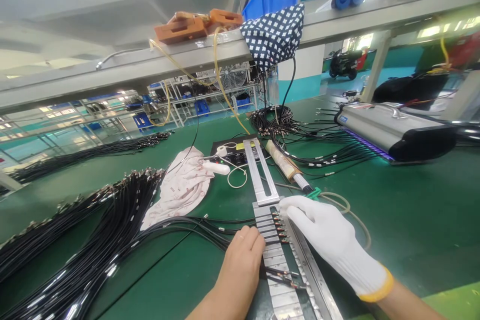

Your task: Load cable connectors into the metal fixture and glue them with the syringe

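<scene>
My bare left hand point(240, 260) rests on the left side of a slotted metal fixture point(279, 287), fingers curled over thin black cables point(195, 225) whose metal-tipped ends lie in the slots. My right hand point(330, 240), in a white glove, lies flat on the fixture's right rail, fingers stretched toward the row of connector tips point(279, 225). Two more cable ends point(288, 280) stick out below my left hand. A metal bar point(260, 172) extends away from the fixture's far end.
A thick bundle of black cables point(86, 250) fans across the left of the green table. A white cloth point(183, 185), a tool with a green tip point(288, 167), coiled cables point(285, 125) and a UV lamp box point(393, 130) lie beyond. A shelf point(210, 55) runs overhead.
</scene>
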The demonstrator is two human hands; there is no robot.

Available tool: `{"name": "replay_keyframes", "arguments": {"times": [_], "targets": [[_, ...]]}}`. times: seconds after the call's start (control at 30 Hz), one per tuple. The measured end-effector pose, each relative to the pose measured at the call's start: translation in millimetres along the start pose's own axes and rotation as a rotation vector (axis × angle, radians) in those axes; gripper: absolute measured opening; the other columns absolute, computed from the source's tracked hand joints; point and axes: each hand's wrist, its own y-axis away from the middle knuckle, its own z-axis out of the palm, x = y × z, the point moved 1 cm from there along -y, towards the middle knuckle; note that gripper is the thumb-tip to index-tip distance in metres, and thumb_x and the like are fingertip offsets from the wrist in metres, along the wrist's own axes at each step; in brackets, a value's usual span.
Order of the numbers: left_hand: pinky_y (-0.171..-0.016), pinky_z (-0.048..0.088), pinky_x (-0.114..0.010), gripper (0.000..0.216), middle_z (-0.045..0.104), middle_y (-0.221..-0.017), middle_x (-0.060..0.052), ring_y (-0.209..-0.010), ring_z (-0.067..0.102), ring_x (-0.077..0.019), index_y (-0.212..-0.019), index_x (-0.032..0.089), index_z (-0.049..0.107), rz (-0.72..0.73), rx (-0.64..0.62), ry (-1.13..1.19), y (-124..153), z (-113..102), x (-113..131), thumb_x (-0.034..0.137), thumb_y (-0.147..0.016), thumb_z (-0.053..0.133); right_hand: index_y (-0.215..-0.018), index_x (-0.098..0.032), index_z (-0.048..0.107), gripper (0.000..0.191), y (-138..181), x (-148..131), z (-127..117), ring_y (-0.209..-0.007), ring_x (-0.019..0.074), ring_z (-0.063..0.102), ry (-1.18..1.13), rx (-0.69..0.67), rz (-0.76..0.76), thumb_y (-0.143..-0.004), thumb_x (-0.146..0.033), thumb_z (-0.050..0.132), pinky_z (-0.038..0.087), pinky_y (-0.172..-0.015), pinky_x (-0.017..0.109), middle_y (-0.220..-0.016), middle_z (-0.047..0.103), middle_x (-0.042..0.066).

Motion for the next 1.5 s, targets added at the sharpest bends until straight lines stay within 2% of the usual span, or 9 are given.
{"name": "replay_keyframes", "arguments": {"times": [0.2,0.33,0.43,0.6,0.77,0.97,1.07,1.27,1.5], "targets": [[-0.068,0.051,-0.033,0.028,0.056,-0.084,-0.004,-0.076,0.053,-0.0201,-0.079,0.019,0.049,-0.056,-0.021,0.054,0,3,-1,0.003,-0.097,0.036,-0.099,-0.033,0.074,0.032,0,2,-5,-0.089,0.0230,0.069,0.258,-0.134,-0.061,-0.092,-0.027,0.043,0.052,-0.082,0.035,-0.095,0.076,-0.001],[-0.070,0.052,-0.033,0.026,0.056,-0.086,-0.004,-0.077,0.053,-0.0205,-0.081,0.019,0.050,-0.057,-0.026,0.041,1,2,0,0.002,-0.097,0.037,-0.088,-0.028,0.074,0.034,4,0,-7,-0.094,0.0231,0.065,0.393,-0.229,-0.240,-0.089,-0.014,0.043,0.051,-0.084,0.035,-0.097,0.073,0.001],[-0.069,0.051,-0.033,0.026,0.056,-0.086,-0.005,-0.077,0.053,-0.0207,-0.081,0.018,0.050,-0.051,-0.018,0.038,1,2,0,0.002,-0.097,0.037,-0.089,-0.027,0.075,0.036,6,4,-1,-0.106,0.0251,0.062,0.405,-0.249,-0.369,-0.087,-0.009,0.044,0.048,-0.093,0.038,-0.110,0.071,0.002],[-0.068,0.050,-0.033,0.027,0.056,-0.085,-0.005,-0.076,0.051,-0.0209,-0.080,0.017,0.050,-0.038,-0.015,0.038,0,2,0,0.002,-0.098,0.036,-0.088,-0.028,0.077,0.032,2,7,13,-0.118,0.0302,0.057,0.462,-0.282,-0.294,-0.081,-0.011,0.051,0.047,-0.097,0.042,-0.126,0.067,0.005],[-0.067,0.049,-0.032,0.028,0.054,-0.083,-0.005,-0.075,0.050,-0.0208,-0.080,0.017,0.049,-0.016,0.001,0.041,1,1,2,0.004,-0.099,0.034,-0.097,-0.021,0.077,0.030,-2,4,11,-0.121,0.0335,0.056,0.518,-0.245,-0.240,-0.082,-0.012,0.053,0.046,-0.102,0.046,-0.126,0.067,0.012],[-0.068,0.048,-0.033,0.026,0.054,-0.083,-0.005,-0.075,0.048,-0.0205,-0.080,0.016,0.050,-0.005,0.008,0.022,2,3,2,0.000,-0.097,0.036,-0.090,-0.027,0.077,0.037,5,6,8,-0.115,0.0284,0.061,0.457,-0.183,-0.364,-0.086,-0.008,0.045,0.050,-0.096,0.044,-0.126,0.068,0.003],[-0.069,0.049,-0.034,0.026,0.054,-0.084,-0.005,-0.075,0.048,-0.0205,-0.080,0.015,0.051,-0.009,-0.007,0.037,2,2,2,-0.002,-0.095,0.038,-0.084,-0.025,0.076,0.029,7,12,14,-0.112,0.0309,0.062,0.494,-0.185,-0.367,-0.083,-0.009,0.051,0.053,-0.092,0.045,-0.121,0.070,0.006],[-0.070,0.050,-0.033,0.024,0.057,-0.089,-0.006,-0.080,0.051,-0.0213,-0.082,0.016,0.053,-0.106,-0.103,0.118,0,-1,2,-0.002,-0.094,0.042,-0.100,-0.023,0.073,0.033,3,21,11,-0.103,0.0262,0.066,0.396,0.063,-0.412,-0.091,-0.013,0.042,0.052,-0.094,0.044,-0.110,0.073,0.007],[-0.080,0.050,-0.036,0.026,0.058,-0.093,-0.005,-0.085,0.053,-0.0211,-0.084,0.016,0.055,-0.211,-0.167,0.321,-5,-4,4,-0.004,-0.092,0.040,-0.104,-0.022,0.071,0.027,3,16,16,-0.104,0.0264,0.064,0.334,-0.032,-0.395,-0.089,-0.014,0.050,0.053,-0.094,0.045,-0.110,0.072,0.005]]}}
